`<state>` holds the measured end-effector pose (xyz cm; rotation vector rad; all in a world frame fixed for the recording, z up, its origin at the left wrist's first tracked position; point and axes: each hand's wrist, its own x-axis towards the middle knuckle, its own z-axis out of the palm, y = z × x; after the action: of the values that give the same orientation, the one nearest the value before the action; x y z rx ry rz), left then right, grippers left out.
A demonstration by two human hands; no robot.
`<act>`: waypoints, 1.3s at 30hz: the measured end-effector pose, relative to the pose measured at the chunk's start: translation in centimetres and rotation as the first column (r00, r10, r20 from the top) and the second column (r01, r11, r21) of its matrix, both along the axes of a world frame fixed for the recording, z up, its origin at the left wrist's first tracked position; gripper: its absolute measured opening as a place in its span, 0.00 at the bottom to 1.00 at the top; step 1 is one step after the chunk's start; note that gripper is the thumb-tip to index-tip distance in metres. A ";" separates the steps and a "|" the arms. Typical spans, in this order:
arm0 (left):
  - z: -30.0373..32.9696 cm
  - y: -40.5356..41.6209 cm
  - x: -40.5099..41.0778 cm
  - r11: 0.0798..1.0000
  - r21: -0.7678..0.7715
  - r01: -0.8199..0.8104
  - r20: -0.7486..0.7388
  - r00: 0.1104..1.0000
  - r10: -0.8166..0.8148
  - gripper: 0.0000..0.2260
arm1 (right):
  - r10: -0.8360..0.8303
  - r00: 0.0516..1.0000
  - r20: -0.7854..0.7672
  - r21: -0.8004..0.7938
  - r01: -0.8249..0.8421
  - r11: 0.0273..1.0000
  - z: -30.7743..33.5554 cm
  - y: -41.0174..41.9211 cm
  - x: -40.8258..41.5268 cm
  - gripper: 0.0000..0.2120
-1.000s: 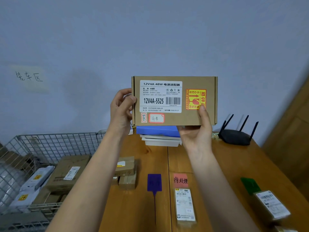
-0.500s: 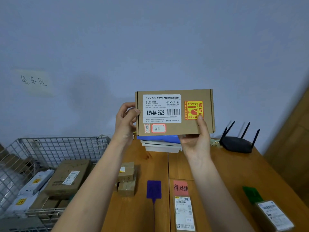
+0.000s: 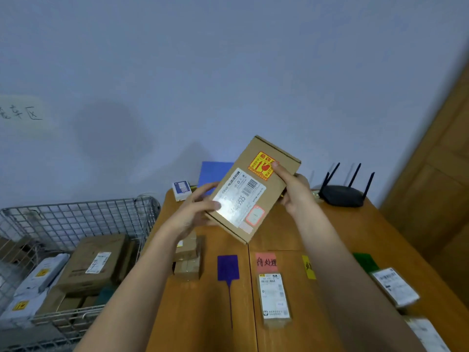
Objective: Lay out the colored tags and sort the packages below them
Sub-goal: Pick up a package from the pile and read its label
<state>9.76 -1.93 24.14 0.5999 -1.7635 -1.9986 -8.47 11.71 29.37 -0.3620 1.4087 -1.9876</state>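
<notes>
I hold a flat brown cardboard box with a white barcode label and an orange fragile sticker, tilted above the wooden table. My left hand grips its lower left end and my right hand its upper right end. On the table lie a purple tag, a pink tag, a yellow tag partly hidden by my right arm, and a green tag. One package lies below the pink tag, another package below the green tag.
A wire cart full of parcels stands left of the table. Small brown boxes are stacked near the table's left edge. At the back sit a black router, a blue box and a small white box. A wooden door is at right.
The box was upright facing me; it has come down and tilted, label now slanting up to the right. The view has dipped toward the table, uncovering the yellow tag.
</notes>
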 end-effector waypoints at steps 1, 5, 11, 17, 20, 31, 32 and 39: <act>-0.8 0.2 -0.1 0.999 0.005 0.039 0.051 0.998 -0.039 0.34 | -0.010 1.000 -0.023 0.028 0.011 1.000 -0.6 -0.4 0.0 0.18; -4.6 1.0 -0.5 0.992 0.117 0.052 0.108 0.992 -0.065 0.31 | -0.107 0.994 -0.021 0.120 0.109 0.987 -3.9 -1.4 0.8 0.26; -11.3 3.2 0.6 0.936 0.344 -0.070 0.146 0.989 0.021 0.25 | -0.004 0.999 -0.050 0.317 0.020 0.948 -11.0 -0.8 4.1 0.33; -19.3 6.4 4.5 0.920 0.361 -0.155 0.383 0.924 0.005 0.23 | 0.120 0.989 -0.088 0.593 -0.045 0.804 -22.0 0.7 8.4 0.20; -22.6 7.7 6.8 0.908 0.371 -0.196 0.487 0.873 -0.010 0.19 | 0.183 0.982 -0.047 0.720 -0.094 0.688 -26.3 1.6 9.8 0.16; -25.3 8.1 5.8 0.950 0.274 -0.152 0.647 0.760 -0.065 0.17 | 0.291 0.957 -0.009 0.853 -0.144 0.501 -32.4 1.1 9.9 0.18; -25.4 8.1 5.6 0.960 0.249 -0.128 0.659 0.748 -0.071 0.19 | 0.290 0.957 0.004 0.865 -0.149 0.478 -32.8 1.1 9.8 0.20; -25.5 7.9 3.3 0.967 0.215 -0.139 0.685 0.727 -0.048 0.21 | 0.302 0.951 0.063 0.876 -0.198 0.441 -33.8 1.1 9.4 0.34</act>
<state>13.10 5.96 -1.39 1.6398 -1.8262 -2.1340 0.92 12.81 -4.44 -0.1660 2.0893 -0.7826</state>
